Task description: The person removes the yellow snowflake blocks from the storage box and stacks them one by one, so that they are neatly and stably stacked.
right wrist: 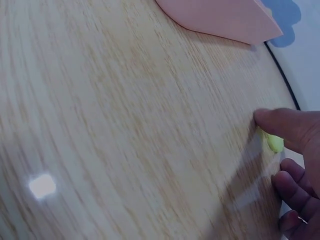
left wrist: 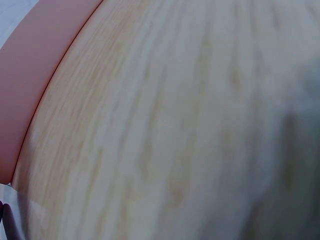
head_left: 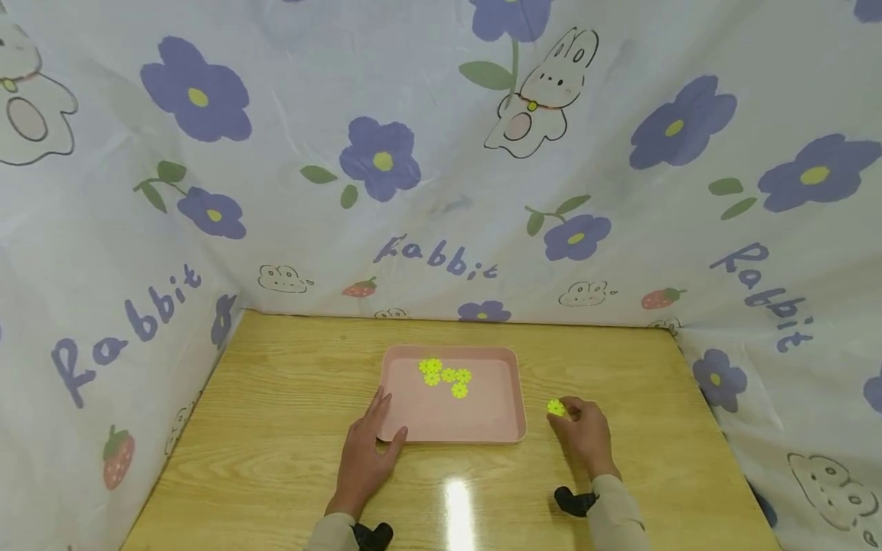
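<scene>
A shallow pink tray lies on the wooden table, with several small yellow-green flower-shaped pieces in its upper middle part. My left hand rests at the tray's lower left corner, fingers along its left side and thumb by the near rim. To the right of the tray, my right hand pinches one yellow-green flower-shaped piece between thumb and fingers. In the right wrist view that piece is mostly hidden behind the thumb. The left wrist view catches only the tray's side and a sliver of fingers.
The wooden table meets a white cloth printed with rabbits and purple flowers at its back and both sides. Dark straps sit at both wrists. Light reflects off the near part of the table.
</scene>
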{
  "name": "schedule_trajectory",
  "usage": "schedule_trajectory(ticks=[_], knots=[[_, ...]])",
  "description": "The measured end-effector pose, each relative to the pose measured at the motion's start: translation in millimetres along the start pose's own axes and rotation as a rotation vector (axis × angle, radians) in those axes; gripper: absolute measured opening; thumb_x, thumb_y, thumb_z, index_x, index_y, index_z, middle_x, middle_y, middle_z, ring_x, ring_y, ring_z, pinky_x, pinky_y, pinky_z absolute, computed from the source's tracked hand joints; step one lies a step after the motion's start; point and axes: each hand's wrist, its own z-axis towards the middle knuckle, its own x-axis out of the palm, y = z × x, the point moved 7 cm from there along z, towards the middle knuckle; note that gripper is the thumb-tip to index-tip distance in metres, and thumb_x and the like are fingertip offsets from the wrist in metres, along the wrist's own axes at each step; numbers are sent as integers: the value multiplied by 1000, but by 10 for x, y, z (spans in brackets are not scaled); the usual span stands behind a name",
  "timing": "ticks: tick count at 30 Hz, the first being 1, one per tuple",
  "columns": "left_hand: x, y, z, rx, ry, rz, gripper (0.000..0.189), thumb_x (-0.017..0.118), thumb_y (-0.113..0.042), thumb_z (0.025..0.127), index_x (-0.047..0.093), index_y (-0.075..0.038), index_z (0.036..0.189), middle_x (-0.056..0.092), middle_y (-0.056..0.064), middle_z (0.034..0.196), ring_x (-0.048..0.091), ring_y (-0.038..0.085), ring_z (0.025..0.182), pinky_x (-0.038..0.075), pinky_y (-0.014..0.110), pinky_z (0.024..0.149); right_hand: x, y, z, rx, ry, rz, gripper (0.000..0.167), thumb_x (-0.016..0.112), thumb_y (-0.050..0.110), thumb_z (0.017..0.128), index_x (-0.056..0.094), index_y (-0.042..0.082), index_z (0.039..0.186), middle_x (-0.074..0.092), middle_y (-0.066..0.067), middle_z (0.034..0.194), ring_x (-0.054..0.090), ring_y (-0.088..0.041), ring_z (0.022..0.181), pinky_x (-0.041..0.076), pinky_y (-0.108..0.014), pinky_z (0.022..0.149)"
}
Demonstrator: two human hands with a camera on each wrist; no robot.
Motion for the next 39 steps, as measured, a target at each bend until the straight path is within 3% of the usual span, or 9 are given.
schedule_trajectory(ticks=[6,13,18,23,31,39], knots=[[17,24,-27,1,3,-1,67,65,-41,102,45,-10,158,30,-1,169,44,28,145,37,56,113,-9,67,55,-31,5,-38,69,75,32,97,49,-8,148,55,-34,132,57,-47,122,49,-63,100],[-4,43,-18,-7,7,-12,67,66,-42,102,45,-11,157,31,-3,169,45,26,145,38,57,114,26,501,183,-124,-33,-36,67,72,38,99,52,-3,147,53,-28,126,59,-35,98,54,-49,79],[-16,25,-18,-17,14,-24,67,65,-44,102,45,-11,157,31,-3,168,45,27,146,38,57,114,246,934,248,-243,-22,-44,58,76,32,97,60,-2,141,57,-26,122,55,-25,84,49,-38,69],[-6,15,-23,-14,12,-32,67,64,-44,102,46,-12,157,31,-4,168,45,27,145,38,58,114,618,1249,209,-324,53,-47,46,79,24,95,67,1,132,63,-20,116,57,-22,83,52,-37,71],[-21,0,-36,-5,-2,-28,66,66,-44,101,47,-12,156,34,-1,167,49,28,142,40,60,112,1169,1264,126,-337,217,-97,38,80,16,93,71,3,127,63,-10,105,56,-18,84,53,-39,76],[-31,12,-41,-2,-8,-5,66,65,-44,101,48,-11,155,34,-1,167,51,29,140,41,58,111,1357,1244,134,-313,250,-90,37,77,10,93,70,0,128,61,-10,103,63,-24,93,58,-45,84]])
